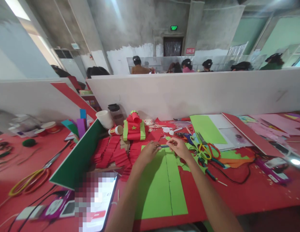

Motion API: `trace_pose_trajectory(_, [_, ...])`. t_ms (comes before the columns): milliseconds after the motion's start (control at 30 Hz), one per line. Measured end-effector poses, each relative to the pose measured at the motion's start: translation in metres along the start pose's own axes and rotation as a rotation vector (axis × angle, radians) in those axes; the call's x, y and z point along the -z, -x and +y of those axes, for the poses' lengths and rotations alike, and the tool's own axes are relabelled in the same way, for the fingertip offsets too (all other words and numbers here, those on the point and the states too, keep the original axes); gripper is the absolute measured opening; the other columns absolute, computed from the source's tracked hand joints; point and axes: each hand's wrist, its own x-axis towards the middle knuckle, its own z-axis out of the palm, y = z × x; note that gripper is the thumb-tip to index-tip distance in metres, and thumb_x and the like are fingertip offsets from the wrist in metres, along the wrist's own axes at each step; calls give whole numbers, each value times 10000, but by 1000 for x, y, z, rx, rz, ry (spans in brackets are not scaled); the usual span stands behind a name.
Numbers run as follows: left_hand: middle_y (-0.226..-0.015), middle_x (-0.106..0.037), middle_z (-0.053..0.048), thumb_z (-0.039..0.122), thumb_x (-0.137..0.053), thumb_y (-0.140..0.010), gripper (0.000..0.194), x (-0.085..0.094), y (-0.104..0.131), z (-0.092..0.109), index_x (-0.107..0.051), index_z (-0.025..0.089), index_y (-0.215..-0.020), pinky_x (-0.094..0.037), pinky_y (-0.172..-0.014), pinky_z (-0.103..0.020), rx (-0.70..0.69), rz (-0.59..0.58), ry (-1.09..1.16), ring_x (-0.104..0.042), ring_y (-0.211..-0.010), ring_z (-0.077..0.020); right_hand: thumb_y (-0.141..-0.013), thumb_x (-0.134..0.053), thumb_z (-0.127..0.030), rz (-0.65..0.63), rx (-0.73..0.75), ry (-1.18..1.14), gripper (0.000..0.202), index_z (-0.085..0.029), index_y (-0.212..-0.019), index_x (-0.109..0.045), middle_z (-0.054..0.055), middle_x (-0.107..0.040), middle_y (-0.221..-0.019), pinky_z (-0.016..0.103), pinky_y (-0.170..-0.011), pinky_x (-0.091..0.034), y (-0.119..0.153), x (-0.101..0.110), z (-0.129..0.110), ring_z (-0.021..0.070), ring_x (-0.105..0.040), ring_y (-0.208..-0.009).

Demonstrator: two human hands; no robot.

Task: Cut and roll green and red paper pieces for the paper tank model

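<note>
The left hand (pixel 151 150) and right hand (pixel 177 147) each have a fingertip grip closed on an end of a slim grey-blue stick (pixel 163 146), probably a pen, though it is small and indistinct. It is above the far end of a bright green paper sheet (pixel 154 190) marked with a wavy black line (pixel 169 190), on the red desk (pixel 251 196). Yellow-and-red-handled scissors (pixel 205 151) lie right of the sheet; folded red paper strips (pixel 111 151) lie to its left.

The lime-green rectangular paper sheet (pixel 157 193) lies on the red flat table (pixel 244 199) (right of the glass-screened rectangular device (pixel 103 201)).
</note>
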Motion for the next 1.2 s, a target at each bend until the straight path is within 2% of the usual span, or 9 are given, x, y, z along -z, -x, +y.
trace_pose_trajectory(133, [-1155,-622,-152,356,-704,-768,487,1,-6,-18,-579,184,-1206,-448,-887,-406,82,-26,-206,-575,-1077,-310,-873,-565,-290,299,118,255,119,-212,-878,-654,74,-648,-899,339,-693,-528,2,8,8,203,-624,-737])
trace_pose_trajectory(200, [-1193,-611,-149,326,-759,-705,560,0,-8,-25,-573,199,-1217,-433,-918,-431,97,-73,-247,-558,-1113,-329,-871,-545,-228,327,140,372,138,-218,-898,-680,96,-630,-963,355,-736,-526,1,9,17,221,-626,-800])
trace_pose_trajectory(400, [-998,-637,-132,255,-760,-647,427,1,-17,-29,-631,178,-1046,-467,-827,-391,52,-100,-166,-605,-953,-300,-848,-536,-111,122,121,560,260,-214,-994,-724,109,-636,-1079,376,-853,-501,-1,-2,37,230,-638,-906])
trace_pose_trajectory(533, [-869,-659,-74,232,-611,-752,109,15,-19,-23,-624,191,-853,-469,-733,-327,-13,-169,-107,-620,-793,-229,-859,-590,-238,104,124,469,369,-212,-1226,-626,112,-628,-1205,429,-968,-459,0,-4,34,266,-592,-1111])
trace_pose_trajectory(633, [-854,-677,-47,254,-538,-822,106,37,-20,-13,-629,209,-855,-461,-706,-286,-57,-221,-49,-614,-757,-196,-819,-660,-335,97,21,299,581,-241,-1369,-498,122,-605,-1283,457,-960,-465,1,-3,32,281,-593,-1132])
trace_pose_trajectory(733, [-909,-695,-55,299,-525,-852,162,58,-25,-4,-650,210,-904,-468,-745,-289,-52,-181,-24,-622,-800,-204,-777,-708,-386,38,-90,71,571,-215,-1299,-552,123,-647,-1227,438,-914,-493,2,-1,30,276,-627,-1080])
trace_pose_trajectory(867, [-987,-698,-76,360,-541,-866,244,73,-32,3,-645,201,-1018,-476,-782,-314,-33,-8,-8,-637,-854,-226,-755,-716,-474,-85,-176,-77,418,-143,-1008,-680,90,-732,-967,411,-801,-527,4,3,26,255,-675,-868])
trace_pose_trajectory(1067, [-1065,-660,-105,493,-587,-837,480,71,-25,3,-556,162,-1184,-498,-813,-351,122,320,136,-629,-919,-234,-720,-719,-540,156,-221,-199,472,-136,-964,-711,97,-744,-953,392,-825,-503,1,19,21,262,-672,-885])
trace_pose_trajectory(1200, [-1084,-669,-111,474,-648,-805,636,58,-10,10,-445,168,-1324,-527,-808,-343,142,195,495,-649,-965,-226,-688,-732,-556,418,-245,-281,484,-141,-936,-720,93,-746,-890,372,-804,-502,-3,25,20,258,-672,-864])
